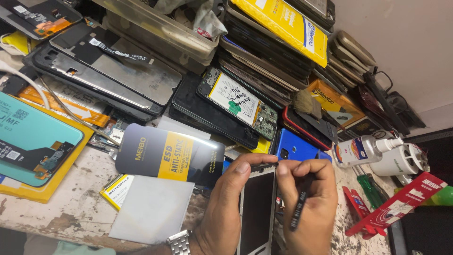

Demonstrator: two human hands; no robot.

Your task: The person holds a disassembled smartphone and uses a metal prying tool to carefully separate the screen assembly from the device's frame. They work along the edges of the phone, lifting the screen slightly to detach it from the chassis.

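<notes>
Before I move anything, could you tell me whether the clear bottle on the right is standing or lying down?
Lying down: the clear bottle rests on its side beside the white container, nozzle pointing right.

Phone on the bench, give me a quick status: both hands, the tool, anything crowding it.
Left hand grips white-framed phone upright by its edge. Right hand holds black tool, fingertips at phone's top edge. Blue phone and grey package crowd close behind.
</notes>
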